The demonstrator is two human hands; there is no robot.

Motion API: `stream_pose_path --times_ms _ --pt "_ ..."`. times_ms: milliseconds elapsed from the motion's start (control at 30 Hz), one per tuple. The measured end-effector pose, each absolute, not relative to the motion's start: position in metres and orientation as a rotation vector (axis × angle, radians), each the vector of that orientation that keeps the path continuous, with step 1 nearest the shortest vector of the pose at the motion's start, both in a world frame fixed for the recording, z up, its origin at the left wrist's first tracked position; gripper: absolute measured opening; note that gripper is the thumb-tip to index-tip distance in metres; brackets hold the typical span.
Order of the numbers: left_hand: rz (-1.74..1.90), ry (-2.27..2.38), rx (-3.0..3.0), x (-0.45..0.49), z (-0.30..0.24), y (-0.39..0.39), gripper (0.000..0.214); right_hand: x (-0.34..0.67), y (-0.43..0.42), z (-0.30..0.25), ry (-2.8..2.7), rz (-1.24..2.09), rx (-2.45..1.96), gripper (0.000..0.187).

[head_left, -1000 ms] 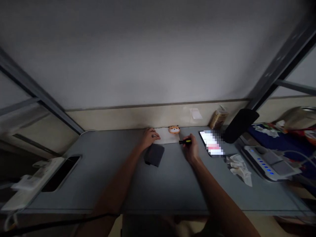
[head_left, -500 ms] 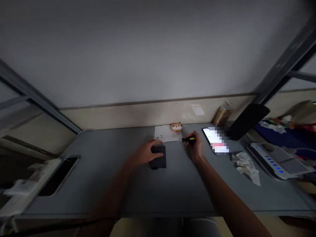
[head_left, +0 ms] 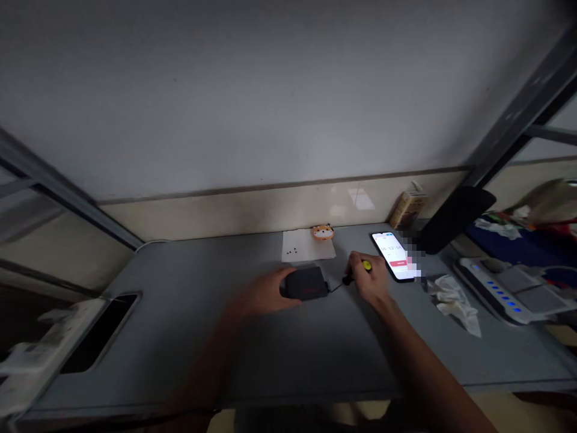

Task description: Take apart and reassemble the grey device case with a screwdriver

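Note:
My left hand (head_left: pixel 268 291) grips the left end of a dark, flat rectangular box (head_left: pixel 307 284), thumb on the near side and fingers on the far side. What kind of device it is I cannot make out. My right hand (head_left: pixel 370 280) is closed around a black and yellow screwdriver (head_left: pixel 348 279). Its thin shaft points left, and the tip is at or very near the box's right edge. Behind the box lies a white sheet of paper (head_left: pixel 303 248) with several tiny dark bits, perhaps screws, on its left part. An orange animal-face case (head_left: pixel 323 233) sits on the paper's far right corner.
To the right are a lit phone (head_left: pixel 391 252), a drink carton (head_left: pixel 406 209), a black cylinder (head_left: pixel 456 219), crumpled tissue (head_left: pixel 455 304) and a white device with blue lights (head_left: pixel 505 294). A dark phone-like slab (head_left: pixel 100 334) lies left. The wall (head_left: pixel 252 210) closes off the desk's back.
The box has turned from upright to lengthwise and shifted right, with my left hand at its left end. My right hand has moved nearer to me and brought the screwdriver tip to the box's right edge.

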State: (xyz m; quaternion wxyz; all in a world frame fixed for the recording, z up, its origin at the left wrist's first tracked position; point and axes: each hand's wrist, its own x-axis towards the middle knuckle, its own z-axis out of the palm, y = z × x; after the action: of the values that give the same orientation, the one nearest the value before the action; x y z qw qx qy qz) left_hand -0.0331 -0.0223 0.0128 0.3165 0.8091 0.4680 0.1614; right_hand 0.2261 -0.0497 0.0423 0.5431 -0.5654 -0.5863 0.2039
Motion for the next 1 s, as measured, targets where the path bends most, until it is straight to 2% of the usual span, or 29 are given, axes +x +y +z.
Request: stream_pose_path --times_ms 300,533,733,833,1000 --pt "0.424 1.266 2.292 -0.012 0.008 -0.02 0.065 0.226 -0.057 0.03 -1.289 0.265 -1.249 0.053" --pt "0.474 1.215 2.337 -0.008 0.002 -0.018 0.066 0.225 -0.061 0.028 -1.403 0.059 -1.153 0.05" --pt "0.538 1.178 2.354 -0.009 -0.002 -0.017 0.07 0.223 -0.062 0.027 -1.45 0.149 -1.218 0.052" --pt "0.565 1.16 2.342 -0.006 -0.004 -0.018 0.072 0.224 -0.062 0.025 -1.334 0.084 -1.206 0.055" --pt "0.564 1.184 2.317 0.004 -0.007 -0.02 0.076 0.207 -0.066 0.021 -1.411 0.069 -1.045 0.055"
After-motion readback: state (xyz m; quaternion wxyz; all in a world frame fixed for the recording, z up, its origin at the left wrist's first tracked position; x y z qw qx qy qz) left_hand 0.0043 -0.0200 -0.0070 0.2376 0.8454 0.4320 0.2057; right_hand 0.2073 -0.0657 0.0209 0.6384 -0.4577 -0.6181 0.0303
